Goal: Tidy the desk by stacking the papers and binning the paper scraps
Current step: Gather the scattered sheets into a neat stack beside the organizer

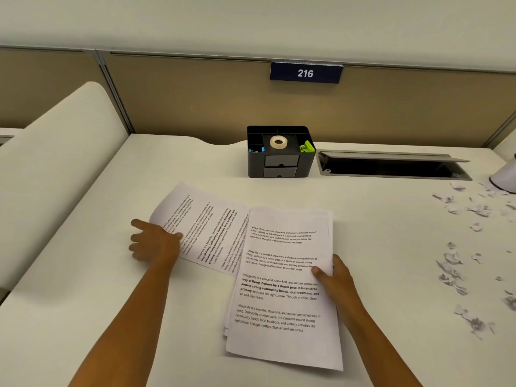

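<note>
My left hand (155, 243) lies with fingers spread loose, thumb resting on the near edge of the fanned sheets (206, 227). My right hand (335, 277) pinches the right edge of the printed stack (279, 297), thumb on top. That stack overlaps the fanned sheets. With so light a hold, I judge they could buckle or skid apart when drawn in. Paper scraps (453, 265) lie scattered well right on the desk (83, 289), and a swung sheet could fan them off.
</note>
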A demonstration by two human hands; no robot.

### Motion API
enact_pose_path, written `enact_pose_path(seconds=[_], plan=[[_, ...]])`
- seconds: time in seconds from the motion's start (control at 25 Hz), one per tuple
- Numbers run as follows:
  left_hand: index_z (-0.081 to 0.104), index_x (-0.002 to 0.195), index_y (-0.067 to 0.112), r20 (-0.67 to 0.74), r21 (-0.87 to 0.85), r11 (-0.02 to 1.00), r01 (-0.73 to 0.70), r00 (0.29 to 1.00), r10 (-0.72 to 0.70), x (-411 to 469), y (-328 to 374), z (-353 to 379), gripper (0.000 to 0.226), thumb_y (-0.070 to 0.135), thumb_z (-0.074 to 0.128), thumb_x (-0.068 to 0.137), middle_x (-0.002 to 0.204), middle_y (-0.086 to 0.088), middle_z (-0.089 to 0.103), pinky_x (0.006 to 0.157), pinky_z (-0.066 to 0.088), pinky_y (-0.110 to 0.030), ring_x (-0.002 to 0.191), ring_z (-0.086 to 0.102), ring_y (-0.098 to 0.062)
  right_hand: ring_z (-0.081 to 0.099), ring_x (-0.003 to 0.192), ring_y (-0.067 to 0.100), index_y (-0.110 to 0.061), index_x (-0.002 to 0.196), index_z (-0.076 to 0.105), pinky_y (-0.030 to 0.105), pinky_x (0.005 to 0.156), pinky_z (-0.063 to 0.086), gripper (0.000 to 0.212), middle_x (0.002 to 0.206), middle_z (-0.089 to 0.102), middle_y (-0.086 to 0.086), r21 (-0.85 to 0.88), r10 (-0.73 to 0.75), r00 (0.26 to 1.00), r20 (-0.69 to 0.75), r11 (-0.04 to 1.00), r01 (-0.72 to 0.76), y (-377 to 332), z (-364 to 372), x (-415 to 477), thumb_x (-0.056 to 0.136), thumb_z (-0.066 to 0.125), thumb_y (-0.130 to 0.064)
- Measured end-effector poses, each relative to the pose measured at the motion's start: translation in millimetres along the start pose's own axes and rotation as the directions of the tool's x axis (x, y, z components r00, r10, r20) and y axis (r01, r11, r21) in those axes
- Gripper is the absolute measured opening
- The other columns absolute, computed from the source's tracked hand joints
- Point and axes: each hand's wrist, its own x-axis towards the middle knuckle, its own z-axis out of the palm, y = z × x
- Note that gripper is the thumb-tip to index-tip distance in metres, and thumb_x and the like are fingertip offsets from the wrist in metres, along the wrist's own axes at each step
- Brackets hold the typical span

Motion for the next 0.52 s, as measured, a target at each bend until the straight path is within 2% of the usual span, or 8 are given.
enact_pose_path(seconds=[0.08, 0.16, 0.28, 0.4, 0.44, 0.52], plan=[[0.038, 0.127, -0.006, -0.064, 0.042, 0.998, -0.039, 0.997, 0.041, 1.0, -9.8, -1.2, 0.058, 0.017, 0.068, 0.083, 0.123, -0.029, 0.053, 0.095, 0.038, -0.048, 0.117, 0.044, -0.045, 0.063, 0.102, 0.024, -0.016, 0.121, 0.052, 0.046, 0.092, 0.052, 0.033, 0.116, 0.065, 0.003, 0.011, 0.003, 1.000, 0.005, 1.000, -0.004, 1.8, -0.5, 1.1, 0.090, 0.060, -0.013], [0.052, 0.116, -0.007, -0.090, -0.049, 0.993, -0.107, 0.991, 0.102, 0.8, -15.1, -4.2, 0.034, 0.012, 0.060, 0.088, 0.117, -0.028, 0.058, 0.090, 0.045, -0.050, 0.110, 0.052, -0.045, 0.064, 0.101, 0.024, -0.016, 0.120, 0.053, 0.047, 0.092, 0.052, 0.032, 0.115, 0.065, 0.003, 0.028, 0.002, 1.000, 0.009, 1.000, -0.002, 2.2, -0.6, 2.6, 0.089, 0.060, -0.013], [0.057, 0.108, -0.002, -0.179, -0.252, 0.924, -0.289, 0.952, 0.249, -4.5, -11.0, -18.4, 0.021, 0.009, 0.058, 0.091, 0.109, -0.024, 0.063, 0.080, 0.052, -0.047, 0.096, 0.063, -0.042, 0.065, 0.100, 0.023, -0.017, 0.120, 0.053, 0.047, 0.091, 0.052, 0.032, 0.114, 0.066, 0.002, 0.048, 0.001, 1.000, 0.018, 0.999, -0.002, 2.0, -0.6, 3.5, 0.089, 0.060, -0.012], [0.059, 0.104, 0.001, -0.303, -0.376, 0.822, -0.429, 0.895, 0.328, -13.7, 6.6, -38.6, 0.020, 0.014, 0.062, 0.090, 0.104, -0.021, 0.067, 0.081, 0.053, -0.042, 0.092, 0.064, -0.038, 0.066, 0.099, 0.023, -0.017, 0.118, 0.054, 0.046, 0.090, 0.053, 0.031, 0.113, 0.067, 0.002, 0.079, 0.011, 1.000, 0.029, 0.997, -0.013, 3.1, -2.3, 3.5, 0.089, 0.061, -0.011], [0.061, 0.102, 0.003, -0.332, -0.390, 0.804, -0.450, 0.882, 0.333, -15.4, 14.2, -46.0, 0.020, 0.017, 0.064, 0.088, 0.101, -0.019, 0.068, 0.078, 0.050, -0.039, 0.091, 0.061, -0.036, 0.066, 0.099, 0.024, -0.017, 0.118, 0.055, 0.047, 0.090, 0.053, 0.031, 0.112, 0.067, 0.002, 0.091, 0.014, 0.999, 0.032, 0.996, -0.017, 3.2, -2.9, 4.0, 0.088, 0.061, -0.011], [0.063, 0.091, 0.007, -0.372, -0.390, 0.776, -0.495, 0.856, 0.360, -18.7, 29.4, -62.0, 0.019, 0.025, 0.067, 0.086, 0.090, -0.015, 0.069, 0.072, 0.036, -0.030, 0.080, 0.054, -0.029, 0.066, 0.099, 0.025, -0.016, 0.118, 0.056, 0.048, 0.091, 0.053, 0.031, 0.112, 0.068, 0.003, 0.104, 0.016, 0.999, 0.039, 0.994, -0.020, 3.1, -3.6, 4.9, 0.088, 0.061, -0.010]])
